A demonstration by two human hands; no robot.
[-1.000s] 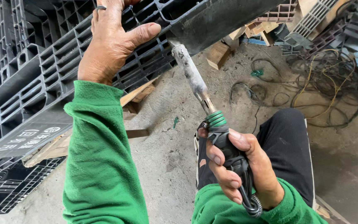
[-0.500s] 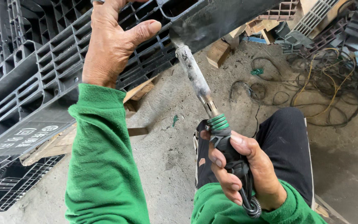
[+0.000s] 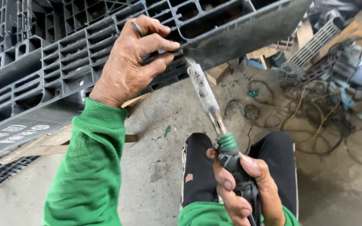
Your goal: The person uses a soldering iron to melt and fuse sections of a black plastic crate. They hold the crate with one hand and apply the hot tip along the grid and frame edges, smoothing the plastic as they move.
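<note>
My left hand (image 3: 130, 62), in a green sleeve and with a ring on one finger, grips the ribbed edge of a dark grey plastic pallet (image 3: 55, 62) that leans above the floor. My right hand (image 3: 241, 188) is closed around the black and green handle of a soldering-iron-like heat tool (image 3: 208, 100). Its long, scorched metal shaft points up and left. The tip touches the pallet's lower edge just right of my left fingers. My knee in black trousers (image 3: 273, 159) sits under the tool.
Tangled cables (image 3: 315, 117) lie on the concrete floor at right. Wooden blocks (image 3: 216, 71) and plastic scrap (image 3: 315, 37) pile up at the back right. A wooden plank (image 3: 42, 144) props the pallet at left; another black pallet (image 3: 1, 175) lies lower left.
My left hand has shifted lower on the pallet edge and closed its fingers toward the tool tip. The tool stays pressed to the pallet edge; the view moved closer.
</note>
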